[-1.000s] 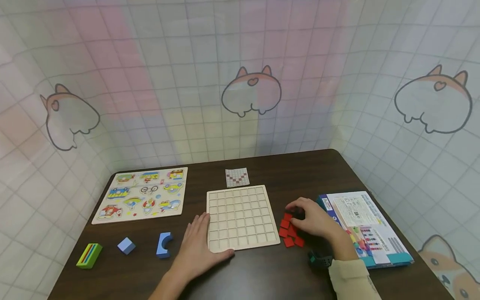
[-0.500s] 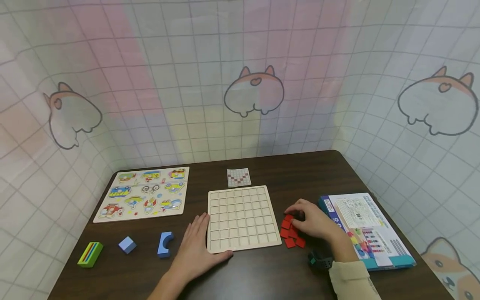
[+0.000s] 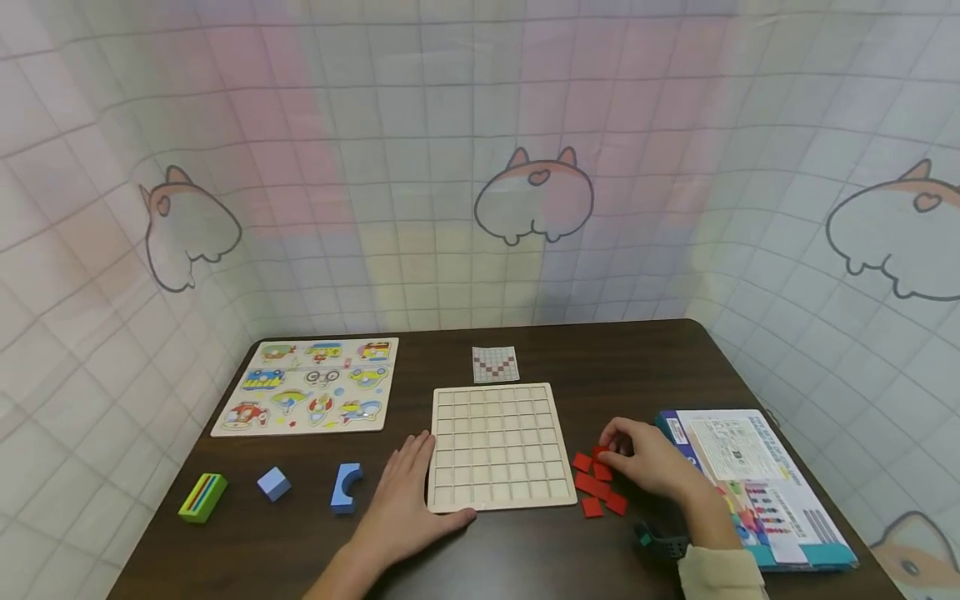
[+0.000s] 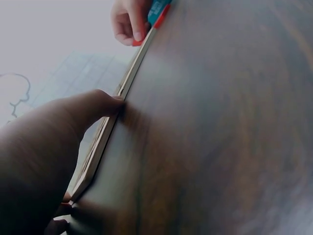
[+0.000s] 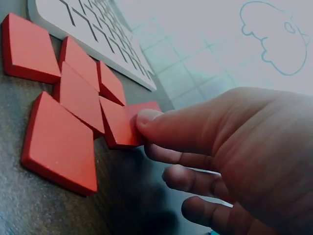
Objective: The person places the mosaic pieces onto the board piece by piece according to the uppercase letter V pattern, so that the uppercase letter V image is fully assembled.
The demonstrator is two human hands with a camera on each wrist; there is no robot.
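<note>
A pale wooden grid board (image 3: 497, 447) lies on the dark table. My left hand (image 3: 405, 504) rests at its near left corner, fingers straight along the left side and thumb on the front edge; in the left wrist view the thumb (image 4: 105, 102) touches the rim. Right of the board is a loose group of red square tiles (image 3: 592, 483), some overlapping. My right hand (image 3: 648, 454) is at the far side of this group. Up close in the right wrist view, its thumb and forefinger pinch one red tile (image 5: 144, 108), the other fingers loosely bent below.
A small pattern card (image 3: 495, 365) lies behind the board. A vehicle puzzle (image 3: 315, 387) is at the back left. Nearer are a green striped block (image 3: 202, 497), a blue cube (image 3: 273, 483) and a blue arch block (image 3: 345, 489). A flat box (image 3: 757, 483) lies beside the right forearm.
The right fingers have gone from reaching into the tiles to pinching one, and some tiles have shifted apart. My left hand stays at the board. The head view has swung slightly left.
</note>
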